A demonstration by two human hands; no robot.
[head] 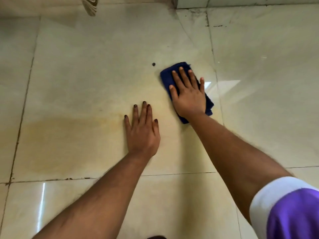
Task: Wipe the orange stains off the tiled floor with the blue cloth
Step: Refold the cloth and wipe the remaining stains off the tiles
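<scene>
The right hand is lying flat on the blue cloth, fingers straight and slightly spread, palm pressing the folded cloth down onto the tiled floor. The cloth is showing beyond the fingertips and along the thumb side, and a corner of it is sticking out under the heel of the palm, beside the wrist. Nothing is being pinched; the fingers are simply lying on top of the fabric.

The left hand is resting flat on the bare tile, nearer the person than the cloth and apart from it, fingers straight and close together, thumb angled out toward the right hand. It is holding nothing.

A faint orange stain is spreading across the tile well to the left of the left hand, with a paler yellowish smear reaching from it toward the cloth. Whether the pale patch beside the cloth's thumb-side edge is stain or just sheen is hard to tell in this light. A small dark spot is sitting on the tile just beyond the cloth's far left corner. Dark grout lines are running past both forearms, and a purple sleeve with a white cuff is covering the right upper arm.
</scene>
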